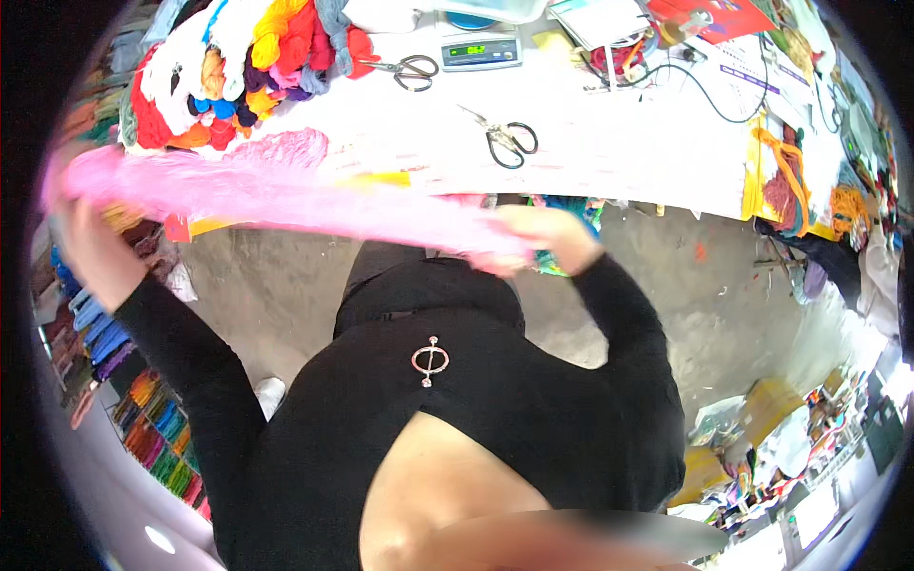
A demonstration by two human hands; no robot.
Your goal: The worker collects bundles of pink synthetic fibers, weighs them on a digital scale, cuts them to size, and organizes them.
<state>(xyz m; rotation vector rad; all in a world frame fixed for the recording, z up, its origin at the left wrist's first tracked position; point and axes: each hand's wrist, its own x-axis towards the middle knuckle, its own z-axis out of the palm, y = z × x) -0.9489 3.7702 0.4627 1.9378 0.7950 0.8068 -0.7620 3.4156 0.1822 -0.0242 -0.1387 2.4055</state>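
Note:
A long pink yarn skein (286, 195) is stretched between my two hands across the front edge of the white table. At its far left end, my left hand (81, 224) is raised and holds it, the fingers blurred and partly hidden by the yarn. My right hand (552, 233) is closed round the other end, in front of the table edge. Behind the skein, more pink yarn (286, 150) lies on the table. Black-handled scissors (505, 138) rest on the tabletop beyond my right hand.
A heap of coloured yarn (228, 86) covers the table's back left. Near it are a second pair of scissors (409, 71) and a digital scale (481, 52). A black cable (705, 109) runs across the right side. Shelves of yarn (157, 428) stand at lower left.

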